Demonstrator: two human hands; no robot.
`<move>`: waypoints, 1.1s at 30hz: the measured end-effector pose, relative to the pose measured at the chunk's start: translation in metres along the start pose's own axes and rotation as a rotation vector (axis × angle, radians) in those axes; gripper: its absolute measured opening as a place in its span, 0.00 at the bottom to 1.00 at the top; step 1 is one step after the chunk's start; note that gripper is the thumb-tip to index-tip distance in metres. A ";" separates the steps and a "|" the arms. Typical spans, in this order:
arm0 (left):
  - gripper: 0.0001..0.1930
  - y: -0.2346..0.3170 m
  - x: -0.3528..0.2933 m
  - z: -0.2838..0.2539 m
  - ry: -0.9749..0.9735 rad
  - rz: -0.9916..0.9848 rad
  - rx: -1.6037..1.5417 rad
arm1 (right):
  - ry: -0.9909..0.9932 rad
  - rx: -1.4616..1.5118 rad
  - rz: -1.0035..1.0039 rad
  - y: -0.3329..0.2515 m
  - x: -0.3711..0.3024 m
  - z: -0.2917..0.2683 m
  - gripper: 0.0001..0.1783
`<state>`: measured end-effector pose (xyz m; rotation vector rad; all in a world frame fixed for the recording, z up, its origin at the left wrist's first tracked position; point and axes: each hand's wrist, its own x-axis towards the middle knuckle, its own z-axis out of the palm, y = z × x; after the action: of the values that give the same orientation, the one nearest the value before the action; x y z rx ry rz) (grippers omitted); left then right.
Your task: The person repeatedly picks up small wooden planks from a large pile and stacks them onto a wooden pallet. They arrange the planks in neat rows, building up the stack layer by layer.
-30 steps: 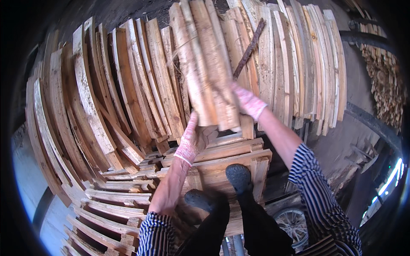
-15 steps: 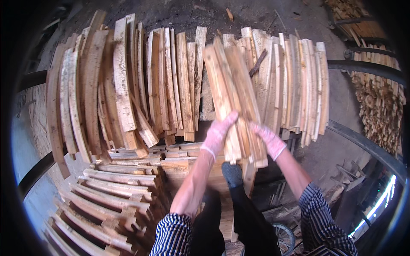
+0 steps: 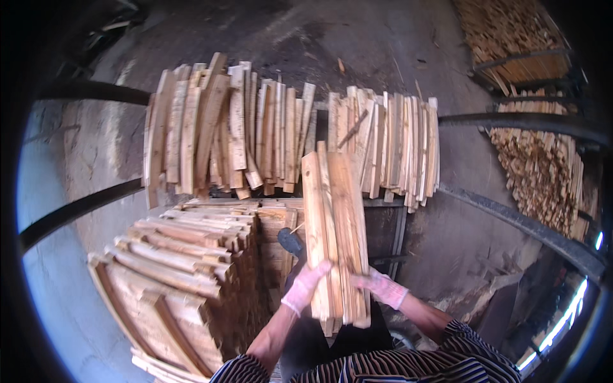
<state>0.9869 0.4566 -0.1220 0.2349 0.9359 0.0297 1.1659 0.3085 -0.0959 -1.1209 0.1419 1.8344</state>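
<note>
A bundle of several wooden slats (image 3: 335,220) is held upright in front of my body, its lower end near my legs. My left hand (image 3: 308,286), in a pale pink glove, grips the bundle's left side with the thumb across the front. On the opposite side my right hand (image 3: 381,287), gloved alike, is closed against the slats; some of its fingers are hidden behind them. Beyond the bundle stands a long row of wooden slats (image 3: 237,115), packed side by side, with a gap near its middle.
At my lower left rises a tall stack of slats (image 3: 172,255). Dark metal bars (image 3: 488,207) run along both sides. More wood piles (image 3: 536,163) lie at the far right. My dark shoe (image 3: 290,240) shows left of the bundle.
Both hands have drawn the slats back from the row, closer to my body, and the bundle stands straighter. The view has shifted, so the row appears smaller and more floor shows.
</note>
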 end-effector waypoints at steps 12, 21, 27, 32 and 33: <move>0.53 0.071 -0.219 0.072 0.364 0.898 0.305 | -0.287 -0.644 -0.018 -0.155 0.019 0.197 0.39; 0.55 0.190 -0.495 0.083 0.680 1.426 0.106 | -0.808 -0.876 -0.483 -0.134 0.000 0.491 0.30; 0.32 0.198 -0.586 -0.039 0.711 1.611 0.370 | -1.141 -1.112 -0.704 -0.090 0.023 0.658 0.31; 0.18 0.117 -0.564 -0.213 0.566 1.452 0.156 | -1.229 -1.315 -0.743 0.032 0.072 0.682 0.38; 0.19 0.093 -0.553 -0.255 0.647 1.554 0.230 | -1.260 -1.284 -0.654 0.051 0.068 0.692 0.40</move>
<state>0.4608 0.5251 0.1918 1.1693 1.1807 1.5039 0.6808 0.6859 0.2327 -0.3692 -2.0581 1.5638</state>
